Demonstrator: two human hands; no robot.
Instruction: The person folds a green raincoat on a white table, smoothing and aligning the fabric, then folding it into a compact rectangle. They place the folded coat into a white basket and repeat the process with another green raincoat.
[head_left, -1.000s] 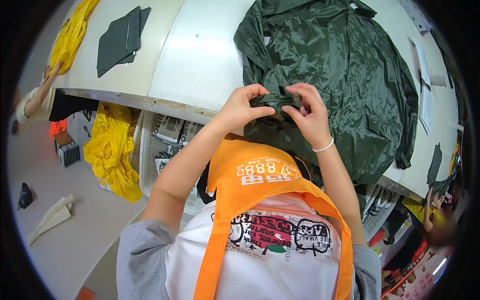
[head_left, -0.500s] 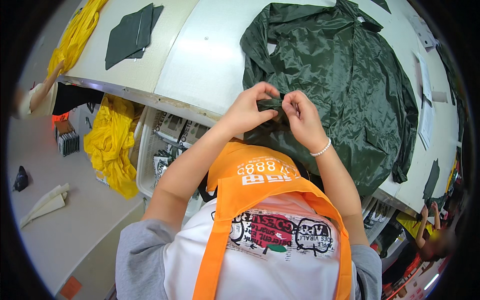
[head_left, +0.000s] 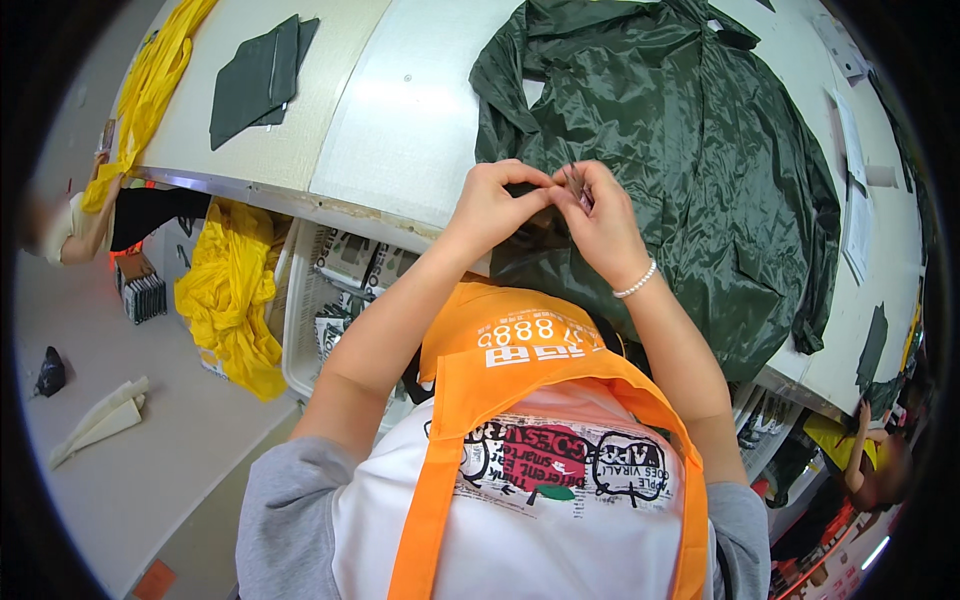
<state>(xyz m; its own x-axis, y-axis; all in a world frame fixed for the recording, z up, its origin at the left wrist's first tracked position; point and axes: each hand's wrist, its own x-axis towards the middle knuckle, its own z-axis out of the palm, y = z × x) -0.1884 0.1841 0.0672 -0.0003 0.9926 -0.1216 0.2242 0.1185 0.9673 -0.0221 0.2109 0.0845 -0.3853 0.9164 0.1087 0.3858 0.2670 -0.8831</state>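
A dark green, shiny jacket point(head_left: 690, 170) lies spread on the table, its lower part reaching over the near edge. Above its near left part, my two hands meet at the fingertips. My left hand point(head_left: 490, 210) is closed in a pinch; whatever is between its thumb and forefinger is too small to make out. Inside my right hand point(head_left: 608, 225) sits a small, pointed metal tool point(head_left: 576, 180), like thread snips, partly covered by the fingers. The right thumb and forefinger touch the left fingertips.
Flat dark green pieces point(head_left: 262, 85) lie at the table's left. Yellow fabric point(head_left: 160, 75) hangs by another person at far left; more yellow fabric point(head_left: 230, 295) is bundled below. A white basket point(head_left: 300, 335) holds packets under the table edge. Another person works at far right.
My fingertips have come together, and the folded green fabric between them no longer shows there. The pointed tool in my right hand has come into sight. The person at far left has moved the yellow fabric.
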